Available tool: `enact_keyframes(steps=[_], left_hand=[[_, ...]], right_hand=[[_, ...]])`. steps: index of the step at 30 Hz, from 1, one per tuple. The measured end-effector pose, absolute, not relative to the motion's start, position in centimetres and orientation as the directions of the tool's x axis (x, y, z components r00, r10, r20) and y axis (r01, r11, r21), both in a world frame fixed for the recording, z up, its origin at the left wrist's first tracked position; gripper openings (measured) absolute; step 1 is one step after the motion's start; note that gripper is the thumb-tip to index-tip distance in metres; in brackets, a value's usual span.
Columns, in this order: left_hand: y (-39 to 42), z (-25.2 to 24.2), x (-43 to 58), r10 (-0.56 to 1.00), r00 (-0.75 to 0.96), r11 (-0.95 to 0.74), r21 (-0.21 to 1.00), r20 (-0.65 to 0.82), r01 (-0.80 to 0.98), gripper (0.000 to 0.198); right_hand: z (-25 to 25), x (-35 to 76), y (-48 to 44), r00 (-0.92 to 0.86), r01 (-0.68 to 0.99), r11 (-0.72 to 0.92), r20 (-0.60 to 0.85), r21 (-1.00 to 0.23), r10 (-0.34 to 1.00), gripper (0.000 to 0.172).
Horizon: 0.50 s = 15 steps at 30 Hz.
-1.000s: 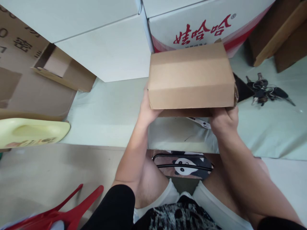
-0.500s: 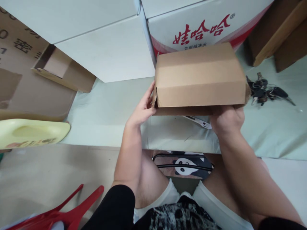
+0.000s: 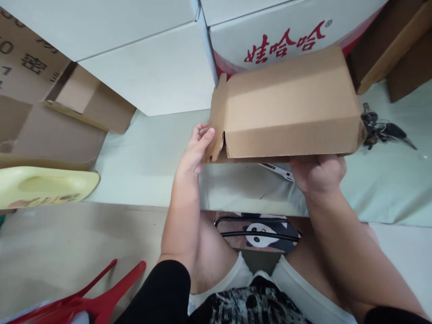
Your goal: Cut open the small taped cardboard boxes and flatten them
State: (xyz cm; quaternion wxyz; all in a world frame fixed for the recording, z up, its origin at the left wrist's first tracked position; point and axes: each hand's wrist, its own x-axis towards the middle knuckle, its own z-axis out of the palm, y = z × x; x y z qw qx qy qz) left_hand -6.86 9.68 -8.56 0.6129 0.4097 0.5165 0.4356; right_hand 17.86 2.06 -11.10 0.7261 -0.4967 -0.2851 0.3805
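Observation:
A brown cardboard box (image 3: 290, 103) is held up over the cloth-covered table, tilted so that its broad face shows. At its left end a side flap (image 3: 218, 121) stands out from the body. My left hand (image 3: 199, 148) grips this flap, thumb on the outer face and fingers curled behind. My right hand (image 3: 319, 173) is under the box's near right edge, its fingers hidden beneath the cardboard. Below the box, a white and black slim tool (image 3: 278, 172) lies on the cloth, partly covered by the box and my right hand.
Car keys on rings (image 3: 384, 130) lie right of the box. Behind stand white cartons (image 3: 148, 72) and a red-lettered carton (image 3: 236, 45). Brown cartons (image 3: 94, 99) and a yellow bottle (image 3: 50, 186) are at left. A red plastic piece (image 3: 118, 288) shows at lower left.
The box has tipped so more of its broad face shows, and its left flap has swung outward. My left hand has shifted slightly left, its thumb now on the flap.

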Motion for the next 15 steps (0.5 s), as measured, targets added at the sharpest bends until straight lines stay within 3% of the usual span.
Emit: enact_keyframes(steps=[3,9,12,15], left_hand=[[10.3,-9.4,-7.0,0.929,-0.011,0.365,0.921,-0.370,-0.136,0.114],[10.4,-9.5,-8.0,0.953,0.072,0.300,0.951,-0.295,-0.073,0.081],[10.5,-9.5,-8.4,0.978,0.006,0.208,0.978,-0.208,-0.027,0.080],[10.6,-9.5,-8.7,0.987,-0.041,0.158,0.986,-0.156,0.048,0.080]], right_hand=[[-10.5,17.3,1.9,0.516,-0.427,0.247,-0.010,-0.870,0.856,0.038],[-9.4,19.6,1.1,0.419,-0.496,0.229,-0.001,-0.837,0.908,0.018],[-8.7,21.4,0.9,0.319,-0.513,0.100,-0.081,-0.852,0.944,0.030],[-9.0,22.3,0.8,0.281,-0.425,-0.112,-0.249,-0.898,0.927,0.046]])
